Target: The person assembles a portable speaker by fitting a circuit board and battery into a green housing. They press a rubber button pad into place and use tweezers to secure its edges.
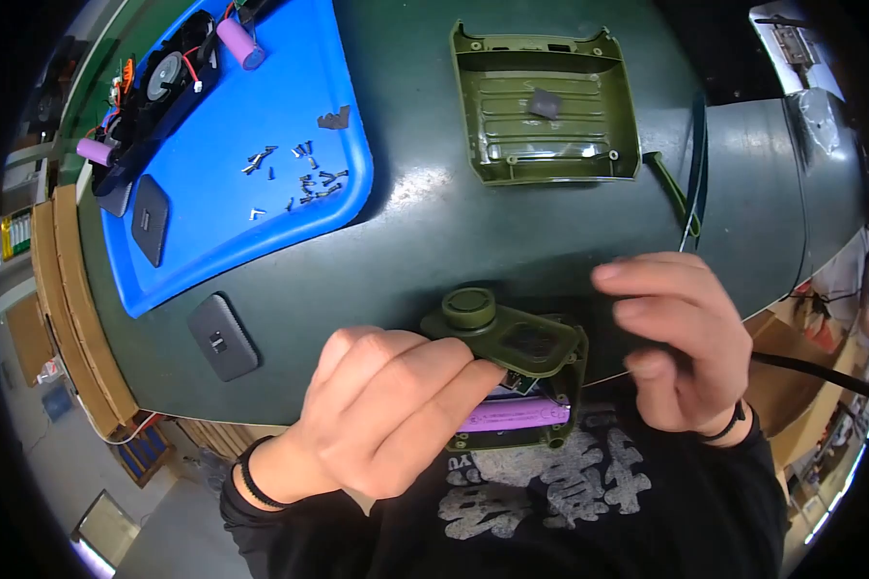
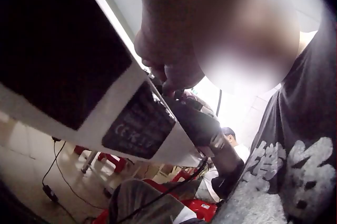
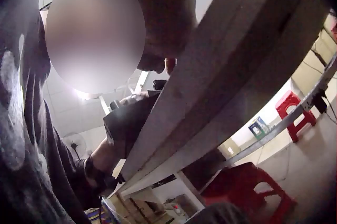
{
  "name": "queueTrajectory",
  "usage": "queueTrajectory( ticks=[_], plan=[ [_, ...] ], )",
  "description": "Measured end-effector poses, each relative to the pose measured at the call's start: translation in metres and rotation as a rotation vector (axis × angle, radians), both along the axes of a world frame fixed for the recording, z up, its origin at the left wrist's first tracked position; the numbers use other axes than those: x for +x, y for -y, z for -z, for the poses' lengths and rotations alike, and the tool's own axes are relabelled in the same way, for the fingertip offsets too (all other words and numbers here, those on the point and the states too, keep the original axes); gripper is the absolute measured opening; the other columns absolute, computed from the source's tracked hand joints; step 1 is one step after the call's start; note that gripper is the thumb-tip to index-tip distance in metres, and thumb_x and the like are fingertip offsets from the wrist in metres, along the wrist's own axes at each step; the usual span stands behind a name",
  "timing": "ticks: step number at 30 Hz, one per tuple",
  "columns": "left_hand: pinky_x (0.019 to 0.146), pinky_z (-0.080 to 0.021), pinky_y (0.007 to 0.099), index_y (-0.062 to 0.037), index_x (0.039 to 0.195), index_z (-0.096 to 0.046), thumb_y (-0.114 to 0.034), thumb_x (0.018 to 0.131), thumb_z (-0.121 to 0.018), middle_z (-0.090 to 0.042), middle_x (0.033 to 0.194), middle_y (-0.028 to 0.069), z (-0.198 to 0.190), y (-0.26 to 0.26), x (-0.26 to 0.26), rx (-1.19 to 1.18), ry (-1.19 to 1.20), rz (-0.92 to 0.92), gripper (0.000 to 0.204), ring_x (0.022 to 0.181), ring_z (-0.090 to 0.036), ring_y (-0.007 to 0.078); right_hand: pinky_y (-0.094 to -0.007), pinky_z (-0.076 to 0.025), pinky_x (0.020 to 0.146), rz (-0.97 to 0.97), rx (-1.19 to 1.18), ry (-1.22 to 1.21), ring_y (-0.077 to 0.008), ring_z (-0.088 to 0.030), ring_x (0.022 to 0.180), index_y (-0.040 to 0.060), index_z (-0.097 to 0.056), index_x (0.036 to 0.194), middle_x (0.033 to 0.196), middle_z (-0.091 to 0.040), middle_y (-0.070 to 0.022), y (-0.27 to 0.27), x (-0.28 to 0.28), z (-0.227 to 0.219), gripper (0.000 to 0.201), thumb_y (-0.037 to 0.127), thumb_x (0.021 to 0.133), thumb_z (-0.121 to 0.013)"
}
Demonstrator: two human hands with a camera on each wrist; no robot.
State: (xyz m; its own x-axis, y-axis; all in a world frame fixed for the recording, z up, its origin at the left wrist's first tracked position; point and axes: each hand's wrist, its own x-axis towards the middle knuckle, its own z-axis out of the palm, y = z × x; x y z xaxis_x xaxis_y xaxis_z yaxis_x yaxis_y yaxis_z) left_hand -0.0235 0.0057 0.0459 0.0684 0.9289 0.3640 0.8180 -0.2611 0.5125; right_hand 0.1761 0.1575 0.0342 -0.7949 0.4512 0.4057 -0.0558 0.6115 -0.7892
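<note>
The left hand grips the green case at lower middle. The right hand has a loose, empty grip beside it.

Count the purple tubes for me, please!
3. The first purple tube is inside the green case by the left hand. The second tube and third tube are beside opposite ends of the black part. More may be hidden.

One blue tray at left edge of desk, two pink cells, screws too clustered to count, one ribbed shell toward far edge, one purple cell by front edge.
</note>
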Motion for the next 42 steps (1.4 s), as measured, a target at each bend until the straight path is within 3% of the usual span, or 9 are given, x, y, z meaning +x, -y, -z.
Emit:
queueTrajectory(
  ticks=[6, 9, 17, 27, 31, 35, 39, 41, 42],
  plan=[
    [0.061, -0.041, 0.0330, -0.0028, 0.094, -0.069, 0.000, 0.050, -0.072, -0.063, 0.090, 0.0073, 0.001, 0.000, 0.000, -0.006, -0.012, 0.006, 0.044, 0.070, -0.055, 0.0226, -0.0375, -0.049, 0.086, 0.451, 0.498, 0.305, -0.0336, -0.061, 0.096, -0.0035, -0.056, 0.120, 0.109, -0.061, -0.0215, -0.010, 0.025, -0.015, 0.039, -0.009, 0.082, -0.060],
    [0.060, -0.040, 0.0327, -0.0028, 0.094, -0.069, 0.000, 0.051, -0.072, -0.063, 0.089, 0.0072, 0.002, 0.000, 0.000, 0.008, -0.008, 0.007, 0.043, 0.069, -0.055, 0.0225, -0.0368, -0.049, 0.083, 0.602, 0.448, 0.538, -0.0319, -0.058, 0.089, -0.0003, -0.053, 0.126, 0.102, -0.059, -0.0176, -0.013, 0.021, -0.014, 0.046, -0.003, 0.082, -0.067],
    [0.060, -0.039, 0.0323, -0.0027, 0.094, -0.069, 0.002, 0.052, -0.073, -0.063, 0.089, 0.0073, 0.003, -0.001, 0.000, 0.021, 0.014, -0.005, 0.042, 0.069, -0.054, 0.0223, -0.0343, -0.045, 0.057, 0.633, 0.280, 0.667, -0.0238, -0.052, 0.060, 0.0016, -0.050, 0.129, 0.072, -0.051, -0.0104, -0.015, 0.009, -0.005, 0.051, 0.011, 0.084, -0.072],
    [0.061, -0.039, 0.0320, -0.0028, 0.094, -0.070, 0.001, 0.053, -0.074, -0.063, 0.089, 0.0065, 0.008, 0.000, 0.000, 0.052, 0.006, -0.002, 0.042, 0.069, -0.054, 0.0215, -0.0337, -0.044, 0.053, 0.615, 0.294, 0.618, -0.0227, -0.053, 0.051, 0.0045, -0.054, 0.126, 0.060, -0.050, -0.0089, -0.015, 0.018, -0.005, 0.041, -0.004, 0.086, -0.058],
    [0.061, -0.039, 0.0316, -0.0030, 0.095, -0.070, 0.001, 0.053, -0.074, -0.063, 0.090, 0.0063, 0.008, 0.000, 0.000, 0.038, 0.003, 0.003, 0.042, 0.069, -0.054, 0.0211, -0.0265, -0.041, 0.052, 0.593, 0.285, 0.530, -0.0142, -0.054, 0.052, 0.0026, -0.053, 0.128, 0.061, -0.051, -0.0063, -0.009, 0.027, -0.013, 0.039, -0.006, 0.089, -0.055],
    [0.061, -0.039, 0.0311, -0.0033, 0.095, -0.070, -0.001, 0.052, -0.074, -0.064, 0.091, 0.0060, 0.010, 0.000, -0.001, 0.044, 0.002, 0.007, 0.043, 0.069, -0.054, 0.0208, -0.0191, -0.041, 0.052, 0.600, -0.181, 0.165, -0.0091, -0.051, 0.052, -0.0071, -0.039, 0.137, 0.066, -0.057, -0.0032, 0.005, 0.027, -0.023, 0.045, 0.005, 0.096, -0.054],
    [0.061, -0.039, 0.0311, -0.0031, 0.095, -0.070, -0.002, 0.053, -0.074, -0.064, 0.091, 0.0061, 0.008, -0.001, 0.000, 0.052, -0.008, 0.008, 0.042, 0.070, -0.054, 0.0209, -0.0247, -0.048, 0.049, 0.304, -0.818, -0.222, -0.0182, -0.061, 0.050, -0.0172, -0.017, 0.143, 0.063, -0.065, -0.0102, 0.008, 0.026, -0.023, 0.084, 0.026, 0.092, -0.068],
    [0.061, -0.039, 0.0311, -0.0031, 0.095, -0.070, -0.002, 0.054, -0.074, -0.064, 0.090, 0.0062, 0.008, -0.002, 0.001, 0.053, -0.004, 0.005, 0.041, 0.069, -0.054, 0.0209, -0.0262, -0.050, 0.050, 0.166, -0.970, -0.185, -0.0198, -0.062, 0.051, -0.0173, -0.014, 0.144, 0.062, -0.065, -0.0089, 0.009, 0.029, -0.024, 0.089, 0.025, 0.090, -0.071],
    [0.061, -0.039, 0.0312, -0.0031, 0.095, -0.070, -0.002, 0.054, -0.073, -0.064, 0.090, 0.0063, 0.007, -0.002, 0.001, 0.053, 0.002, 0.004, 0.041, 0.069, -0.054, 0.0210, -0.0284, -0.052, 0.054, 0.079, -1.093, -0.321, -0.0206, -0.065, 0.056, -0.0164, -0.028, 0.140, 0.069, -0.068, -0.0121, 0.011, 0.025, -0.021, 0.080, 0.020, 0.086, -0.075]
  ],
)
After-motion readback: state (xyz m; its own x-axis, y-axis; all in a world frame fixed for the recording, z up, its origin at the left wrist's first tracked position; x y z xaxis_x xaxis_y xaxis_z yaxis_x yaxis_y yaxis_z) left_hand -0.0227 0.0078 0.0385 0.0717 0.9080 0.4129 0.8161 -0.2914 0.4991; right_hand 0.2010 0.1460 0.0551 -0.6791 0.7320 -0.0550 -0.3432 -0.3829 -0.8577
